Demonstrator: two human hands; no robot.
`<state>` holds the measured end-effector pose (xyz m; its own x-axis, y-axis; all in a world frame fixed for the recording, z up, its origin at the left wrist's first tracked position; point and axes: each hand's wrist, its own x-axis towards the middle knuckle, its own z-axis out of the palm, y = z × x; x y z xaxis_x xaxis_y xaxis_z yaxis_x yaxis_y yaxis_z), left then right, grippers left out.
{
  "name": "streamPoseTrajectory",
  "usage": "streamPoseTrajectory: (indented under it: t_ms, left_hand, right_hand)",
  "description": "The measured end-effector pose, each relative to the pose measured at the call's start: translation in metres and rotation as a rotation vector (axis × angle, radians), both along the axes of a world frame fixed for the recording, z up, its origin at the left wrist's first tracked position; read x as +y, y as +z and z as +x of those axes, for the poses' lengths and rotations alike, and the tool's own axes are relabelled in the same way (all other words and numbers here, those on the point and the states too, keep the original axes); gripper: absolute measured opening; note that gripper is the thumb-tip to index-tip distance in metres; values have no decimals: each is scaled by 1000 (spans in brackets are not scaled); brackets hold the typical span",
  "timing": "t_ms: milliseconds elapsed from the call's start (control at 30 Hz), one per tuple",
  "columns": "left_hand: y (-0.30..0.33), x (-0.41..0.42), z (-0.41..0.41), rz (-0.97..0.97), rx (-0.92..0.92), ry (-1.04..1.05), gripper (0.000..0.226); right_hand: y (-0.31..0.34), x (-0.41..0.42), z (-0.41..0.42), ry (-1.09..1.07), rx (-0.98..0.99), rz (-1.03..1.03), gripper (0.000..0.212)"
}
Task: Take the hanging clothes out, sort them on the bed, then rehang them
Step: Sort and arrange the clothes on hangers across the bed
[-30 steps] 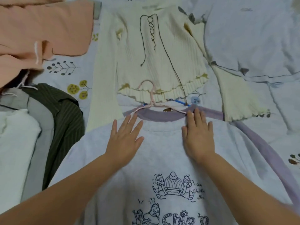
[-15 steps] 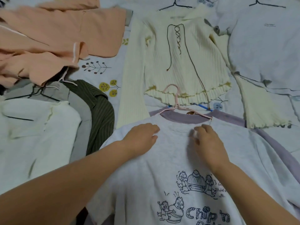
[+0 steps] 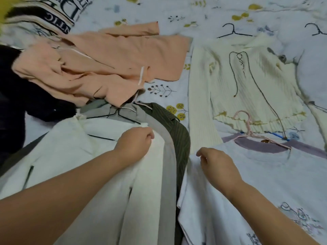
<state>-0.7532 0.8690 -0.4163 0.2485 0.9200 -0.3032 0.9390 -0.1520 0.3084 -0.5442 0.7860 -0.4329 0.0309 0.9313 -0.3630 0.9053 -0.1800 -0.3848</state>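
I see my left hand (image 3: pixel 137 141), fingers curled, resting on the shoulder of a cream-white garment (image 3: pixel 74 152) that tops a stack at lower left; whether that grip actually pinches the cloth I cannot tell from this angle. Under the cream-white garment lie a grey jacket (image 3: pixel 168 156) and a dark olive pinstriped jacket (image 3: pixel 178 138), their black wire hangers (image 3: pixel 123 117) showing at the collars.

My right hand (image 3: pixel 217 163), fingers bent, pinches the left shoulder edge of a pale grey sweatshirt with a mauve collar and cartoon print (image 3: pixel 265 174), which lies flat on the bed at lower right with a pink plastic hanger (image 3: pixel 248 128) at its neckline.

Beyond the sweatshirt a cream ribbed knit top with dark lacing (image 3: pixel 247 89) is spread flat, a black hanger (image 3: pixel 233 32) at its neck. A peach-orange jacket (image 3: pixel 106 68) lies crumpled at upper left, beside a dark navy garment (image 3: pixel 21 96). All rest on the pale blue floral bedsheet (image 3: pixel 164 89).
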Motion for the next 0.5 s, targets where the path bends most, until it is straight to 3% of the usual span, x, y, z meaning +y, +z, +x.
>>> streamPoseTrajectory:
  t_ms: [200,333,500]
  left_hand:
    - [-12,23,-116,101,121,171,36]
    - [-30,43,-176,118,208,278,57]
    - [-63,74,-227,51,306,300,65]
  right_hand:
    - [-4,44,-91,76,41,129,32]
    - [-25,71,-133,164,3,170,41]
    - [-50,91,-161,77,-187,100,44]
